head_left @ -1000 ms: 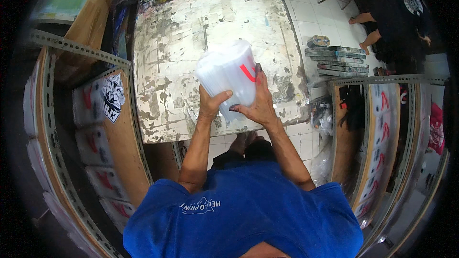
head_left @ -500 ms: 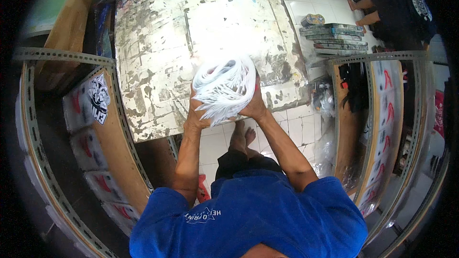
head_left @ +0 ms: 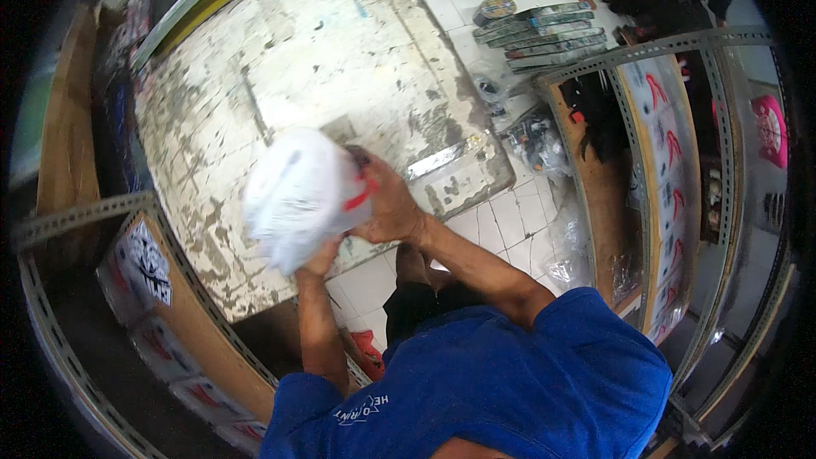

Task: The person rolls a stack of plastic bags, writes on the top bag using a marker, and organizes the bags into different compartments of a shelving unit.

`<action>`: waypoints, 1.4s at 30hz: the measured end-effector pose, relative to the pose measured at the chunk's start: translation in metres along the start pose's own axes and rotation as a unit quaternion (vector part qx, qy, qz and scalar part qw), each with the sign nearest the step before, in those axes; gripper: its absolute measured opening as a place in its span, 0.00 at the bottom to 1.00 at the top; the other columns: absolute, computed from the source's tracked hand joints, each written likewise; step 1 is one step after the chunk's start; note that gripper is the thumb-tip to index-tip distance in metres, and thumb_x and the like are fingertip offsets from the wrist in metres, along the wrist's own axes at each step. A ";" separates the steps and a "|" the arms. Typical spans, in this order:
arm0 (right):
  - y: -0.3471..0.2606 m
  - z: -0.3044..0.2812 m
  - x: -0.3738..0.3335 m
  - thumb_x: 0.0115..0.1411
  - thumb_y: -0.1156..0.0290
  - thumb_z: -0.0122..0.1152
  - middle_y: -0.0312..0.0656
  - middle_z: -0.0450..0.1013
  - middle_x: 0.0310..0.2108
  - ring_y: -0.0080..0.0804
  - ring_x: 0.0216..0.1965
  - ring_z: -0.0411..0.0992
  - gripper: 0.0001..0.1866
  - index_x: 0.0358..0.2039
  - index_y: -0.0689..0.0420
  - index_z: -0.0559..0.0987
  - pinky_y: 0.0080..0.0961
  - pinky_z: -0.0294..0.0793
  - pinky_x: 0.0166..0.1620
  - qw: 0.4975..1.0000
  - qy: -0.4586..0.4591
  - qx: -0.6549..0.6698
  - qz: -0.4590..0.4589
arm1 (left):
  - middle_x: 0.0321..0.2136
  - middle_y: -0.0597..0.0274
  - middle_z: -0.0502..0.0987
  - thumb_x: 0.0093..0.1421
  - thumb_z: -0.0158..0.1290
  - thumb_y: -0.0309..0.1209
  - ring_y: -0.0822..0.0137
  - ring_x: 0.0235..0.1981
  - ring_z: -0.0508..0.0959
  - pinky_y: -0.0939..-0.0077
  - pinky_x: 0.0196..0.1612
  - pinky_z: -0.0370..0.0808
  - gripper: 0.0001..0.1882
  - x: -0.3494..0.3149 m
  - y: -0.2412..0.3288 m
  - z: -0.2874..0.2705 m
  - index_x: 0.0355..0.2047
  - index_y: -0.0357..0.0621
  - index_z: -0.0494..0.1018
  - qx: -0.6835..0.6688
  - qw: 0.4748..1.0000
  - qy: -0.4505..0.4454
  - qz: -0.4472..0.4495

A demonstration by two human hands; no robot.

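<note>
White bundle gripped between left hand and right hand

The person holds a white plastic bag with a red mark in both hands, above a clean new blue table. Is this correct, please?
Not fully. The table is not clean, new or blue: the head view shows a worn whitish top with flaking paint and dark patches. The rest is correct: the left hand and the right hand both hold the white plastic bag with a red mark above it.

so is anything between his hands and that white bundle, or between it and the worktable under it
Nothing visible. Both the left hand and right hand grip the white bundle directly, and the paint-stained worktable beneath it shows only bare surface.
</note>
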State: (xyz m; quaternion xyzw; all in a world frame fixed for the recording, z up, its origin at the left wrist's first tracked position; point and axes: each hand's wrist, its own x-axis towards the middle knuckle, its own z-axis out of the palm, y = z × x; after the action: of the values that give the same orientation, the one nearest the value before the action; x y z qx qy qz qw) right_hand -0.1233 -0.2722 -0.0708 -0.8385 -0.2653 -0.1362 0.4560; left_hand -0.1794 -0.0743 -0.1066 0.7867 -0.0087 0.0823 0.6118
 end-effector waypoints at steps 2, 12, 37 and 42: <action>-0.018 -0.016 0.018 0.36 0.46 0.75 0.58 0.62 0.55 0.58 0.55 0.64 0.53 0.58 0.62 0.63 0.50 0.67 0.55 0.998 0.003 0.010 0.064 | 0.53 0.45 0.69 0.49 0.57 0.41 0.46 0.53 0.71 0.52 0.58 0.67 0.39 0.006 0.000 -0.004 0.60 0.36 0.60 -0.134 0.984 0.050 -0.111; -0.041 -0.119 0.043 0.39 0.50 0.73 0.52 0.60 0.60 0.56 0.58 0.61 0.50 0.62 0.55 0.64 0.49 0.62 0.55 0.991 -0.086 0.038 0.094 | 0.59 0.47 0.63 0.58 0.44 0.47 0.51 0.59 0.65 0.51 0.61 0.61 0.39 0.039 0.058 0.048 0.63 0.34 0.54 -0.574 0.774 0.118 -0.238; 0.377 -0.117 -0.216 0.52 0.75 0.62 0.48 0.71 0.39 0.49 0.40 0.73 0.19 0.46 0.61 0.74 0.39 0.74 0.41 0.933 -0.094 0.093 0.335 | 0.52 0.45 0.69 0.66 0.49 0.39 0.51 0.54 0.71 0.50 0.50 0.70 0.32 0.080 0.052 0.157 0.62 0.32 0.52 -0.607 0.778 0.085 -0.141; 0.368 -0.047 -0.157 0.48 0.78 0.64 0.48 0.72 0.42 0.49 0.39 0.74 0.20 0.44 0.61 0.75 0.38 0.74 0.41 0.957 -0.096 0.130 0.243 | 0.51 0.46 0.70 0.66 0.50 0.39 0.52 0.53 0.73 0.52 0.48 0.72 0.31 0.072 0.044 0.142 0.61 0.33 0.54 -0.584 0.796 0.087 -0.134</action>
State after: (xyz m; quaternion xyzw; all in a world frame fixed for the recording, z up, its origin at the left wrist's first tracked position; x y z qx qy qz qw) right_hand -0.0416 -0.5254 -0.3736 -0.8202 -0.1114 0.0951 0.5530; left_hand -0.0968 -0.2162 -0.0877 0.2626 0.1036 0.0466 0.9582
